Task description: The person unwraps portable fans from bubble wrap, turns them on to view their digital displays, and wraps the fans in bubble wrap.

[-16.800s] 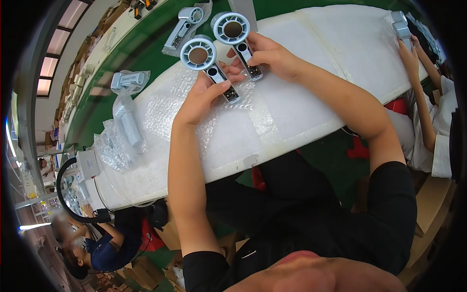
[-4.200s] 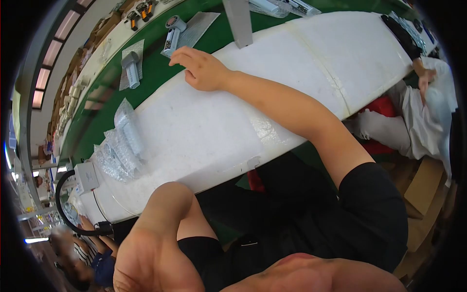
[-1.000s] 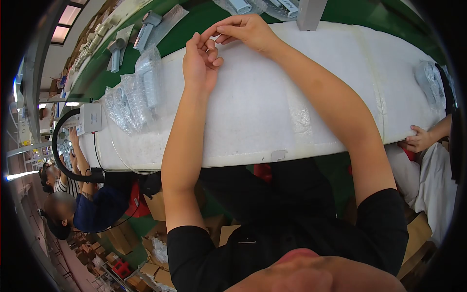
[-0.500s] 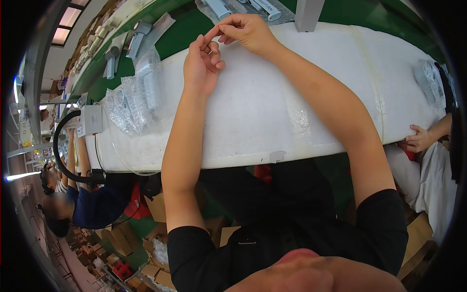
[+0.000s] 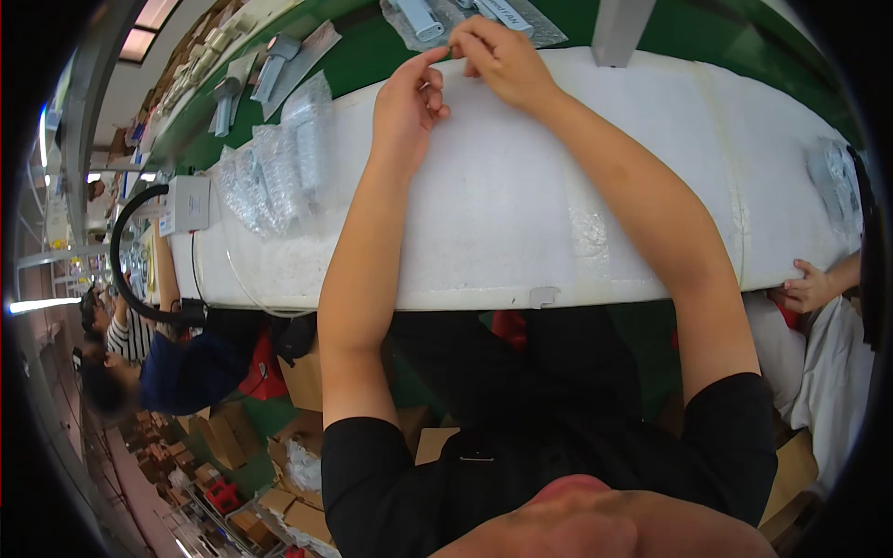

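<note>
My left hand [image 5: 407, 104] is raised above the far part of the white padded work surface [image 5: 493, 214]. Its index finger points up and right, while the other fingers are loosely bent; I see nothing held in it. My right hand [image 5: 502, 60] comes from the right, thumb and fingertips pinched close to the tip of my left index finger. Whatever may sit in that pinch is too small to make out. Just beyond the hands, light-blue handheld fans [image 5: 420, 19] in clear bags lie on the green belt.
Bubble-wrapped items [image 5: 274, 172] lie at the left, with more bagged fans [image 5: 277, 65] behind them. A grey post [image 5: 621, 33] rises at the far edge. A white box [image 5: 184, 205] stands near a black curved tube [image 5: 116, 251]. Another person's hand [image 5: 807, 286] is at the right edge.
The view has shifted slightly. My right hand has pulled a little to the right of my left hand, and my left index finger is straighter. The pinch remains near its tip.
</note>
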Available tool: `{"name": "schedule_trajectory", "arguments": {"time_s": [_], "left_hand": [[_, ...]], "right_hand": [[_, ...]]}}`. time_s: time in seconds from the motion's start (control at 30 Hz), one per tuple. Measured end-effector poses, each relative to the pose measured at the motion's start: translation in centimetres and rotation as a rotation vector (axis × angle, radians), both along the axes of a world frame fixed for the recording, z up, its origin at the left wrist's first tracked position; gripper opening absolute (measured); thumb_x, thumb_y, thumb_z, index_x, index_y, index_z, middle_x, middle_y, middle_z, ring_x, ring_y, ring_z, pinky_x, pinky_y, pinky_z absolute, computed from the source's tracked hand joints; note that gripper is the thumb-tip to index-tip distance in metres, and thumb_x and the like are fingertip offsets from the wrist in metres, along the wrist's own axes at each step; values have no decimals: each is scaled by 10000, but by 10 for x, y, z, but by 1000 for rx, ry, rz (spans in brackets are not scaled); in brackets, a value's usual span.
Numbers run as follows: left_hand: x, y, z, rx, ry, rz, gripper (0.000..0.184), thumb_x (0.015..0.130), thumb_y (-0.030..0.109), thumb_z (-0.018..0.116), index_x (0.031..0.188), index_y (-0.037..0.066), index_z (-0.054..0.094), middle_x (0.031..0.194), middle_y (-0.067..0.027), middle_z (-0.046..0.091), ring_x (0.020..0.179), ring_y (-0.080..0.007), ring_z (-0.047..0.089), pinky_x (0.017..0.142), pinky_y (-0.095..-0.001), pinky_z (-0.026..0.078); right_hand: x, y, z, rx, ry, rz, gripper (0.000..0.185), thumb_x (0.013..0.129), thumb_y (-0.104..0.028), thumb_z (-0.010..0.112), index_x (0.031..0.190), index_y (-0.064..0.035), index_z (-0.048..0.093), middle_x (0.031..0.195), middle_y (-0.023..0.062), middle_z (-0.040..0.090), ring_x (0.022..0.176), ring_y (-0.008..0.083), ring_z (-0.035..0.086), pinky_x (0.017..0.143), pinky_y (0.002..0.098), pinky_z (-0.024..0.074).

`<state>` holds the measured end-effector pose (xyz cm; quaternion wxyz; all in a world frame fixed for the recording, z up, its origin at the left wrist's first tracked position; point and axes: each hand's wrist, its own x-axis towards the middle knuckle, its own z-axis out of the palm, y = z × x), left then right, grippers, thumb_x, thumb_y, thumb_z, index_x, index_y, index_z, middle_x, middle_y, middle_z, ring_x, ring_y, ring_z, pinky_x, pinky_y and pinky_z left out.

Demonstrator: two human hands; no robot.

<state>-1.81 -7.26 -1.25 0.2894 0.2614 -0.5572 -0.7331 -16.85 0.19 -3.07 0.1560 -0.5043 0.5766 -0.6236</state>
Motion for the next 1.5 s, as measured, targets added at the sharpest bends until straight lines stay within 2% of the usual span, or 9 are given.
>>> {"name": "schedule_trajectory", "arguments": {"time_s": [0.07,0.2,0.27,0.47,0.53,0.8,0.97,1.23,1.5], "left_hand": [[11,-7,3,-111,-73,41,346,928,312,558,1133,53,659,899,-23,585,705,-137,510,675,-299,449],[45,-32,16,-1823,-763,763,425,856,334,635,1196,80,622,1114,-101,587,919,-272,561,942,-469,396],[75,-65,-6,-1696,-1000,820,525,807,334,671,1264,95,574,1238,-185,531,1086,-377,520,1082,-582,203],[83,-74,-13,-1565,-1314,626,561,780,181,637,1322,96,521,1211,-226,522,979,-380,543,1125,-546,192],[79,-69,-11,-1468,-1147,641,606,768,154,650,1351,111,493,1223,-217,492,955,-355,544,1034,-519,361],[66,-49,5,-1146,-1348,485,740,785,291,708,1436,172,377,1231,-197,485,912,-378,619,721,-443,536],[67,-54,0,-1210,-1097,581,549,703,308,738,1196,129,574,1064,-154,533,822,-343,642,694,-423,530],[30,-8,7,-1389,-648,447,558,678,371,757,1187,199,603,1045,-73,548,812,-262,634,706,-355,521],[24,-4,-3,-1493,-611,287,554,721,420,748,1208,200,602,1093,-47,562,860,-236,643,731,-339,517]], "right_hand": [[0,-1,4,37,-71,26,147,956,-166,532,1002,-76,640,824,7,629,647,112,570,618,231,472],[-6,-5,-7,84,10,34,120,939,-133,559,1021,-86,633,834,4,624,663,104,562,628,225,470],[-2,-6,-11,44,64,3,91,890,-173,611,948,-109,640,753,-22,609,644,111,515,615,251,412],[2,-3,-4,131,150,53,68,914,-133,609,958,-82,607,783,-2,577,664,105,492,643,228,422],[10,1,3,119,4,58,80,893,-162,629,911,-87,608,721,-27,562,633,111,460,605,242,384],[-3,1,-5,111,347,34,157,860,-70,552,741,-22,461,760,12,527,670,115,405,610,245,336],[-11,-9,-21,-165,178,200,116,789,63,440,751,-43,466,871,31,620,704,131,460,665,238,388],[-21,-8,-10,85,-175,80,186,791,91,401,785,-31,541,921,46,662,787,136,527,767,233,432],[-18,-8,-6,25,31,-123,219,821,78,395,855,-37,578,906,40,659,808,132,542,807,237,444]]}}
